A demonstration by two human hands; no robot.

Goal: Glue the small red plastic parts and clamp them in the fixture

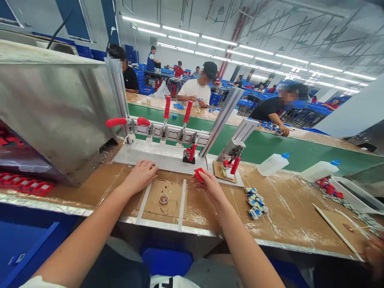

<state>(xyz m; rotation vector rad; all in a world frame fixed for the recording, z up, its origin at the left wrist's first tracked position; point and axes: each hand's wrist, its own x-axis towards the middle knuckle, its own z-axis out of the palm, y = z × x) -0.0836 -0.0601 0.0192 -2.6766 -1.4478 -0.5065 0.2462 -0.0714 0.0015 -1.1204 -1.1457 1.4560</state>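
Just below the frame's centre, your right hand (210,185) pinches a small red plastic part (198,173) at its fingertips, clear of the table (282,208) and near the toggle-clamp fixture (168,134), while your left hand (141,175) rests loosely curled, empty, steadying against the metal base plate (159,156).

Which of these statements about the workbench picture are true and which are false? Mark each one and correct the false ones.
1. The right hand holds a small red part. True.
2. The left hand grips a glue bottle. False: it rests on the bench by the metal jig plate, holding nothing; the glue bottles lie off to the right.
3. Red-handled toggle clamps stand along the jig. True.
4. The conveyor belt behind the bench is blue. False: it is green.
5. A pile of small blue and white parts lies to the right of the right hand. True.
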